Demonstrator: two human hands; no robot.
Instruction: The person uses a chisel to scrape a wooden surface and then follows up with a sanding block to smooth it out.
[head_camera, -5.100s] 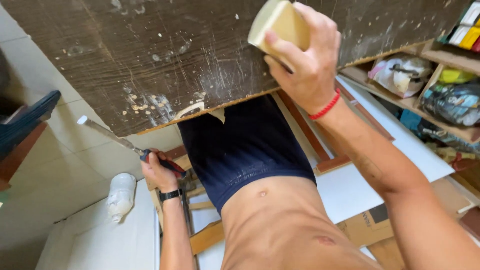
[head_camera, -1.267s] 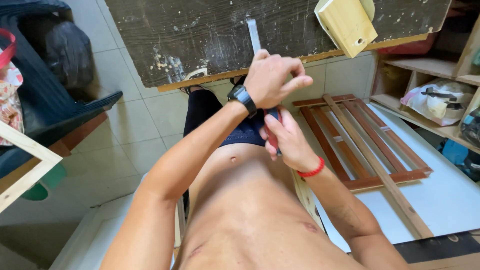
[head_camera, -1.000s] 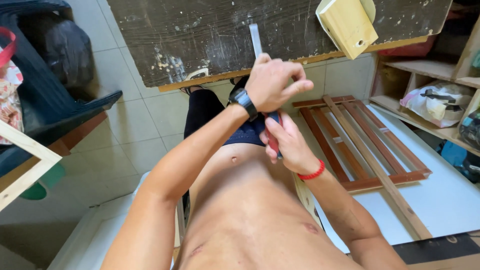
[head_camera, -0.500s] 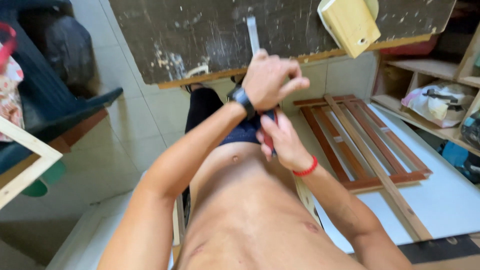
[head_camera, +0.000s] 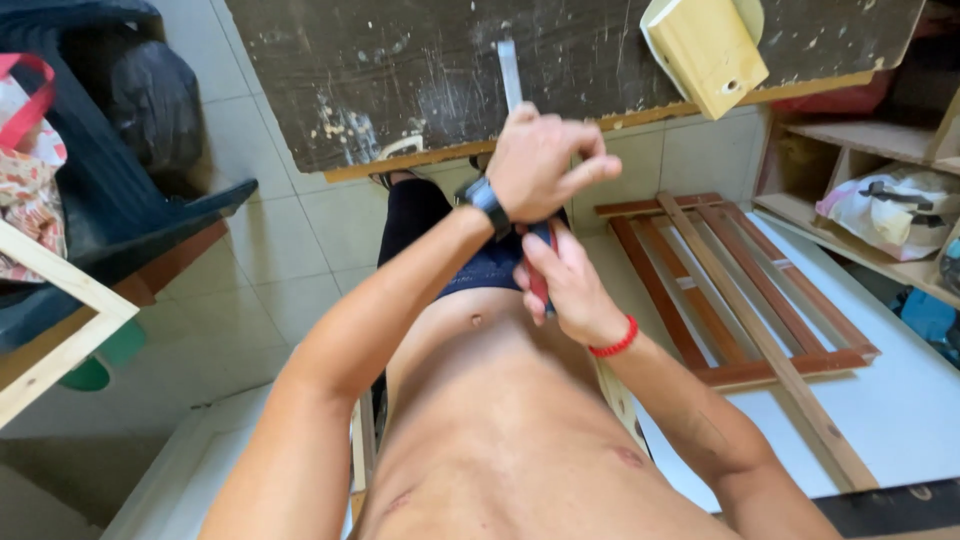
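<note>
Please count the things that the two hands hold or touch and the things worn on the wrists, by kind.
Scraper with red handle and metal blade, held by both the left hand and the right hand: 1
Black wristwatch: 1
Red wristband: 1
Total: 3

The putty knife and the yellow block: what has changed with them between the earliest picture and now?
The right hand let go of the yellow block, now lying on the dark board. Both hands now grip the putty knife; earlier only the left hand held it.
</note>
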